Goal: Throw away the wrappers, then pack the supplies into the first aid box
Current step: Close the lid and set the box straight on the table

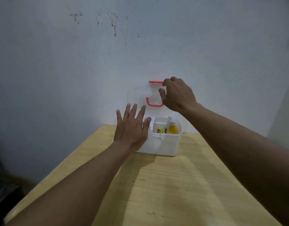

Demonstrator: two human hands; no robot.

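Observation:
A white first aid box (pixel 163 145) stands at the far end of the wooden table (pixel 173 185), against the wall. Its clear lid (pixel 140 97) is raised upright, showing a red handle (pixel 154 103) and a red latch (pixel 155 82) along the top edge. My right hand (pixel 178 95) grips the lid's top right corner by the latch. My left hand (pixel 131 129) hovers with fingers spread over the box's left side, hiding that part. Inside, the right compartment holds a yellow bottle (pixel 172 128) and a small yellow and red item (pixel 159 130).
A stained pale wall (pixel 108 46) rises directly behind the box. A dark object (pixel 3 193) sits low past the table's left edge. Bare tabletop stretches between me and the box.

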